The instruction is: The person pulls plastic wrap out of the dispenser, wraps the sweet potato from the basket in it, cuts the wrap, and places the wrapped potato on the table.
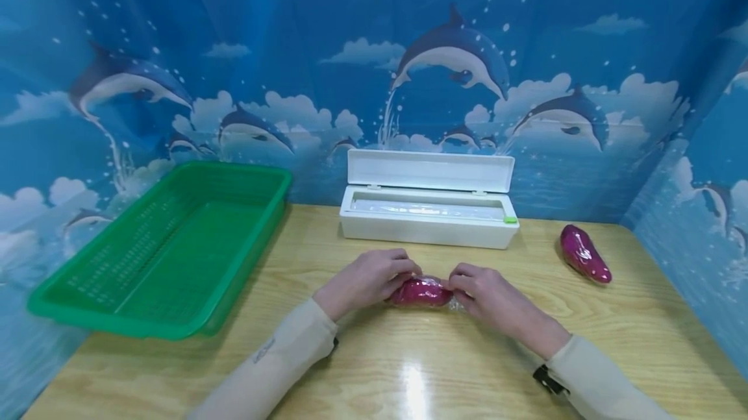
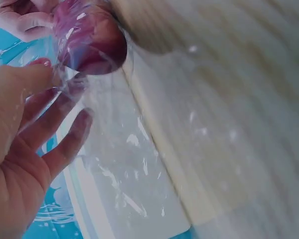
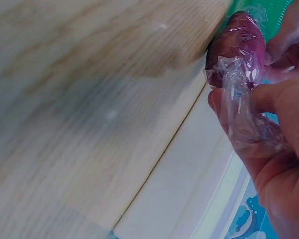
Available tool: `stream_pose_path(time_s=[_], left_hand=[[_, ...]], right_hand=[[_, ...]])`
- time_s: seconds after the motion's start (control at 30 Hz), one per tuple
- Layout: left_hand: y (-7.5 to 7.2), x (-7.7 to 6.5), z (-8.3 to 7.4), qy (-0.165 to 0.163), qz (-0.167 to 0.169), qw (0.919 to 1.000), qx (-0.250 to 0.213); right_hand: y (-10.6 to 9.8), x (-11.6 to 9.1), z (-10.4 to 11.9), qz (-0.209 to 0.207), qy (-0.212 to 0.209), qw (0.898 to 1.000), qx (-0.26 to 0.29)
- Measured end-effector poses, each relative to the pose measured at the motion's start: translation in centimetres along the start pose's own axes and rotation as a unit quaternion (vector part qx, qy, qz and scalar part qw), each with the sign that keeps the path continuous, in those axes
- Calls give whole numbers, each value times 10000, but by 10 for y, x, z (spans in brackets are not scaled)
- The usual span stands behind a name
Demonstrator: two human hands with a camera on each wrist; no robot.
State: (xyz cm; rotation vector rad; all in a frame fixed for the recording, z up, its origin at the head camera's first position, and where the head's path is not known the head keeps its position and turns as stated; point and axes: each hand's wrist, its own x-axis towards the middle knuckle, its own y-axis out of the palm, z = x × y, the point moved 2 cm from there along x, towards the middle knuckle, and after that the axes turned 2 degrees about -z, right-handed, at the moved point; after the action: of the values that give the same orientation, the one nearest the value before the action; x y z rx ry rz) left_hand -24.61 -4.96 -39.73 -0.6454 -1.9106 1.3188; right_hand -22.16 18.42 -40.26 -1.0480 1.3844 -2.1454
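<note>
A purple sweet potato (image 1: 421, 292) in clear cling film lies on the table between both hands. At its left end my left hand (image 1: 376, 279) pinches the film with thumb and fingertips; in the left wrist view, loose film (image 2: 72, 74) clings around those fingers. My right hand (image 1: 485, 293) grips a twisted tail of film (image 3: 236, 107) at the sweet potato's other end, thumb against forefinger. Behind the hands stands a white cling film box (image 1: 429, 228), its lid raised and a film roll (image 1: 429, 208) inside. Another wrapped sweet potato (image 1: 585, 254) lies to the right.
A green plastic basket (image 1: 242, 284) with slotted walls stands on the left of the wooden table (image 1: 362, 374). A blue dolphin-print backdrop (image 1: 327, 30) rises behind the table and along its right side.
</note>
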Motion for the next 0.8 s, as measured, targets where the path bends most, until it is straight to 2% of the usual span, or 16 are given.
stream_pose_path(time_s=[0.1,0.23,0.4,0.47,0.53,0.67,0.8], left_hand=[[-2,-2,-3,2,262,9994,237],[-5,-2,-5,-257,695,9965,397],[-6,-3,-3,-537,893,9942,259],[-6,-3,-2,-641,917,9936,158],[-5,-3,-2,-674,918,9935,23],[-6,-2,-2,-605,896,9940,-146],[-7,1,-3,-656,937,9932,-216]], right_hand=[[0,0,1,83,89,9999,-97],[-2,-2,1,364,153,9990,-196],[-9,-8,-1,1094,624,9918,-216],[-11,-11,-4,1218,856,9888,-127],[-13,-14,-6,1049,983,9896,78],[-17,-16,-12,187,1289,9891,683],[-18,-12,-11,-478,1569,9776,1317]])
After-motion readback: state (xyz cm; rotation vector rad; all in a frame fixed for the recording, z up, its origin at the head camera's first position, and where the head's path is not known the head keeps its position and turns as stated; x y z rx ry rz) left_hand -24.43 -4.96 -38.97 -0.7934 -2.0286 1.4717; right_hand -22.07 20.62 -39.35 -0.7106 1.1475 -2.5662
